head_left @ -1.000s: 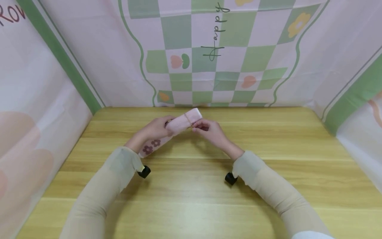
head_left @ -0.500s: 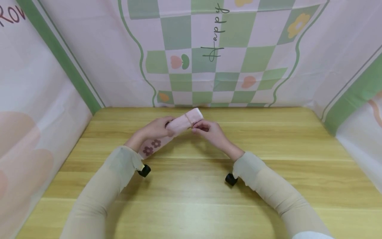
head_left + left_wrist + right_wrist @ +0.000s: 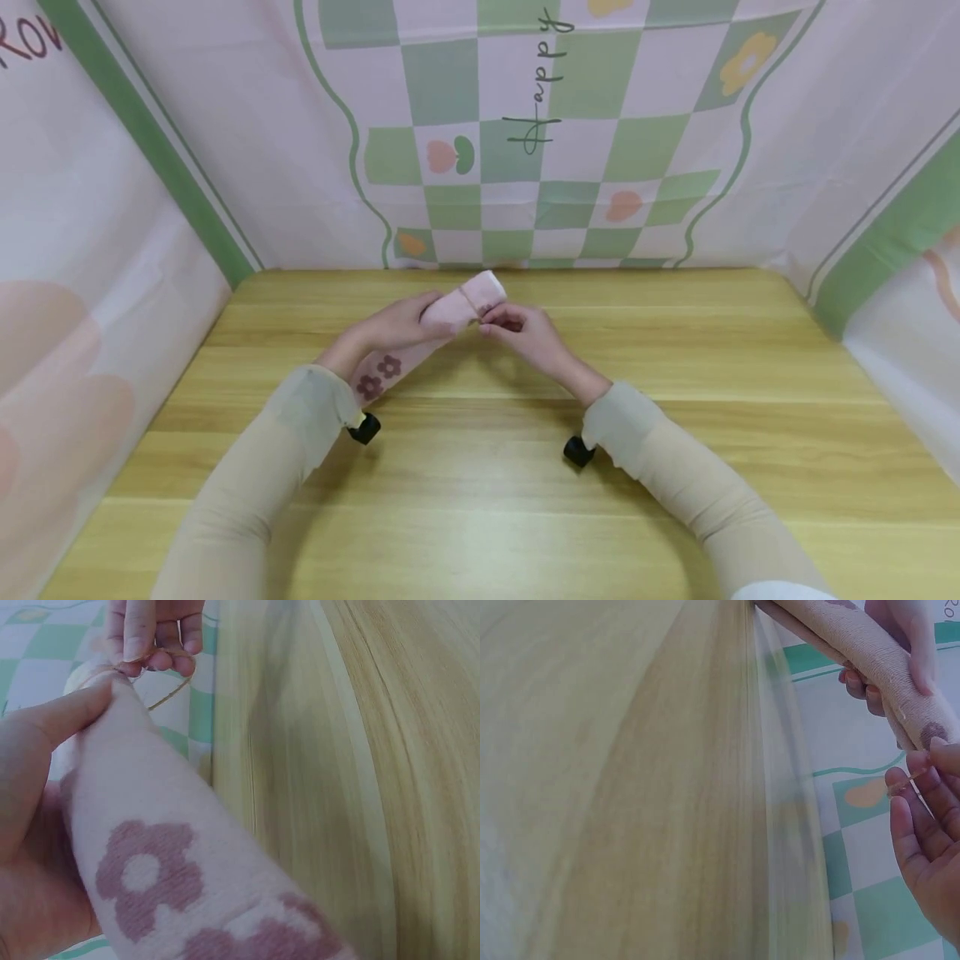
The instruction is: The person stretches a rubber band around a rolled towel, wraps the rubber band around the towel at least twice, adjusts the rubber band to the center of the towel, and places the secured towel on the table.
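Towel (image 3: 169,802): pointing toward two o'clock, rolled, at table's (image 3: 480,483) eleven o'clock | left hand (image 3: 401,323): gripping towel around middle | right hand (image 3: 528,335): pinching string (image 3: 174,694) looped at two-o'clock end

Fuzzy matt cloth roll (image 3: 172,795); smooth, faintly glossy wood tabletop (image 3: 480,500).

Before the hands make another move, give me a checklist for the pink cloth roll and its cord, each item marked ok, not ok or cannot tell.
1. Left hand grips the pink cloth roll: ok, its thumb lies over the roll.
2. Right hand has the cord: ok, pinched at the fingertips.
3. Cord crosses the roll near one end: ok.
4. Cord free of slack: not ok, the left wrist view shows a loop standing off the roll.
5. Knot tied: cannot tell, fingers hide the spot.
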`<move>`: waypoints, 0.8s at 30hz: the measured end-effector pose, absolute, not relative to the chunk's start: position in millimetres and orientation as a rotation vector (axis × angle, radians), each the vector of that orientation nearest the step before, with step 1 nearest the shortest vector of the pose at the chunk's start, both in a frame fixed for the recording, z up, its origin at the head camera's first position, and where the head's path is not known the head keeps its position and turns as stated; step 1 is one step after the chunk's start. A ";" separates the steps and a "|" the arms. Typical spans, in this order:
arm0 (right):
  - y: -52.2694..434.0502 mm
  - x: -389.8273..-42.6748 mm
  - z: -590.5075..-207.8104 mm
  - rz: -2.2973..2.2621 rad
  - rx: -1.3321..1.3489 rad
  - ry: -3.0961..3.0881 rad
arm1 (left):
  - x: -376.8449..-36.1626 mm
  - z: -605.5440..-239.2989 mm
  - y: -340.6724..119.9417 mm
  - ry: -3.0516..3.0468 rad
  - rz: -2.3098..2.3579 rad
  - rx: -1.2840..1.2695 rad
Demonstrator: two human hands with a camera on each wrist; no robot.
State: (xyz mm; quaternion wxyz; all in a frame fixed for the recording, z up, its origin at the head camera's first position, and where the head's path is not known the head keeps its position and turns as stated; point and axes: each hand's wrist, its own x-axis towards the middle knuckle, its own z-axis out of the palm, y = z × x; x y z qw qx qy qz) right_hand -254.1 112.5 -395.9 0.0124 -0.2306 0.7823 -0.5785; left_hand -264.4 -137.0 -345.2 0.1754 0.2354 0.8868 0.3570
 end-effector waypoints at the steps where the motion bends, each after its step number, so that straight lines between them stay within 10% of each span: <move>1: 112.5 -254.1 -395.6 -1.800 -0.715 2.441 | -264.5 -345.2 -136.4 2.519 1.018 0.657; 24: 117.4 -253.4 -391.3 -1.749 -0.708 2.453 | -263.0 -344.9 -127.7 2.497 1.213 0.591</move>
